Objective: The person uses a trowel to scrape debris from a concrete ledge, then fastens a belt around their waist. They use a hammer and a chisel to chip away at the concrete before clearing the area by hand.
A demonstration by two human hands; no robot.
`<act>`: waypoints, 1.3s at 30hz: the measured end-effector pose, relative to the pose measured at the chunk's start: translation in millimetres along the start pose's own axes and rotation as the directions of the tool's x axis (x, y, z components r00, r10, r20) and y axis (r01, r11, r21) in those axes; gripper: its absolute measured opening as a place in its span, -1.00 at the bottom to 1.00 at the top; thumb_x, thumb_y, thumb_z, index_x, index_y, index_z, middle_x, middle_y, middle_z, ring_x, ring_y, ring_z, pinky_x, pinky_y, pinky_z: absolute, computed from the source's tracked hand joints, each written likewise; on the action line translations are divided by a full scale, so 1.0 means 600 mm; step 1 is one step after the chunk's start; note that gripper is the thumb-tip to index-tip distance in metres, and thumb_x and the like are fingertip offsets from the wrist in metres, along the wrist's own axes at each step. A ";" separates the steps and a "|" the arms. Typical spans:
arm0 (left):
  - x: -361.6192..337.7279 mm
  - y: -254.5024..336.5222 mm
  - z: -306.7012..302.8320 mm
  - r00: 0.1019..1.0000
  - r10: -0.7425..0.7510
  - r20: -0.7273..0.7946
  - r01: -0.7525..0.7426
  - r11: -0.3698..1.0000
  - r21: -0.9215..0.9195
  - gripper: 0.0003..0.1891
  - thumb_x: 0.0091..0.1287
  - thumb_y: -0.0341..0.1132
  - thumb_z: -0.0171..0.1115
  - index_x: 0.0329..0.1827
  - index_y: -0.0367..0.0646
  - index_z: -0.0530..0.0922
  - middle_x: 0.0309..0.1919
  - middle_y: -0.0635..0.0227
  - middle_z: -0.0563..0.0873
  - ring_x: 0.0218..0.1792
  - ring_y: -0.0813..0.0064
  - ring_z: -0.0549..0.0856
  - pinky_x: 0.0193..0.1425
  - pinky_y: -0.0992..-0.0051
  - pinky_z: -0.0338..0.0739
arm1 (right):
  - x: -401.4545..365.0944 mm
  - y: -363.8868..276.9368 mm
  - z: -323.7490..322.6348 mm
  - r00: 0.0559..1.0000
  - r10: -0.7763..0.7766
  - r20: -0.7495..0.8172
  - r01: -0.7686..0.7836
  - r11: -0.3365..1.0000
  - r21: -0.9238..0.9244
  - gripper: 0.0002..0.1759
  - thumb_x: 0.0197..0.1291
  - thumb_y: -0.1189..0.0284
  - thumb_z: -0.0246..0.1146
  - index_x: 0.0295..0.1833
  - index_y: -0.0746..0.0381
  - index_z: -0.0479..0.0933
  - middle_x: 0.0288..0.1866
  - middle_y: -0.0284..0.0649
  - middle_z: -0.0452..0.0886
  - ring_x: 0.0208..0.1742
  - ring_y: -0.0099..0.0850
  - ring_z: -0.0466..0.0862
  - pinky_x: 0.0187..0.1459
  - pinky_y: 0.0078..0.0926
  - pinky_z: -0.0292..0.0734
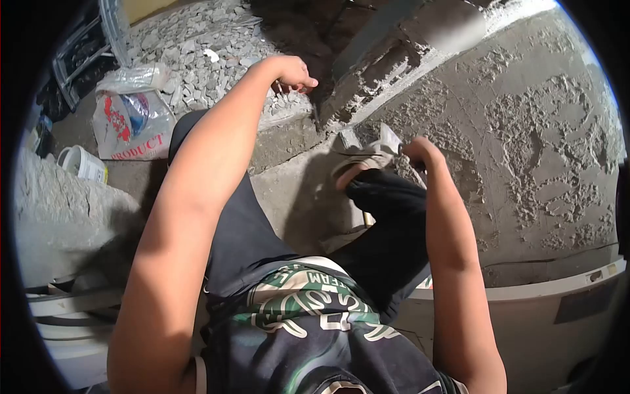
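My left hand hangs over the edge of the broken rubble, fingers loosely bent and apart, with nothing visible in it. My right hand is closed round the handle of what looks like a trowel. The trowel's pale metal blade points up and left, near the foot of the wall. Just beside it is my sandalled foot, partly overlapping the tool in view. The wall to the right carries rough, patchy grey mortar.
A printed plastic bag stands left of the rubble, with a white bucket below it. A metal frame leans at the upper left. A broken concrete edge runs along the wall. A white panel lies at lower right.
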State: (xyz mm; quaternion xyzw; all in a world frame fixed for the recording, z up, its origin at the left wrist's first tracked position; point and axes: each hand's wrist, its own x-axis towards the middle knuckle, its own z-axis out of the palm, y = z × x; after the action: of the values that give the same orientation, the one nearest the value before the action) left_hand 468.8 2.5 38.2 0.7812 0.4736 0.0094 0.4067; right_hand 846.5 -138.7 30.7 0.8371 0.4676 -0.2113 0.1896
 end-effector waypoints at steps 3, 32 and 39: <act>0.005 0.007 0.012 1.000 -0.016 0.001 0.016 1.000 -0.002 -0.58 0.35 0.14 0.26 -0.18 -0.05 0.71 -0.23 0.37 0.71 -0.33 0.44 0.73 -0.27 0.32 0.69 | -0.063 -0.037 -0.027 0.995 -0.098 -0.023 0.100 0.993 0.069 -0.54 0.28 0.23 0.23 -0.56 0.37 0.56 -0.65 -0.13 0.58 -0.67 -0.33 0.59 -0.62 -0.28 0.47; -0.195 -0.160 -0.052 0.929 0.197 -0.313 -0.245 0.962 -0.122 -0.82 0.42 -0.34 0.21 -0.09 -0.26 0.66 -0.30 0.37 0.67 -0.41 0.64 0.55 -0.28 0.56 0.49 | 0.273 -0.324 0.390 0.997 -0.070 -0.026 0.075 0.959 0.272 -0.37 0.40 0.26 0.08 0.47 0.36 0.20 0.33 0.22 0.42 0.24 0.09 0.59 0.20 -0.11 0.57; -0.133 -0.171 -0.121 0.857 0.061 -0.512 -0.209 0.949 -0.235 -0.74 0.44 -0.29 0.27 0.10 -0.23 0.61 -0.38 0.51 0.60 -0.42 0.73 0.49 -0.33 0.60 0.43 | 0.188 -0.428 0.491 0.940 -0.339 -0.038 0.341 0.937 0.072 -0.20 0.29 0.38 0.01 0.53 0.54 -0.07 0.14 0.34 0.55 0.11 0.13 0.64 0.18 -0.12 0.56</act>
State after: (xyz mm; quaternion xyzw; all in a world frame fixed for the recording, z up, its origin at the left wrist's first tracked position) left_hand 320.7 11.2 50.1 0.7176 0.4997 0.3070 0.3758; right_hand 626.0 -85.0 -307.3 0.7532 0.5988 -0.2482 0.1120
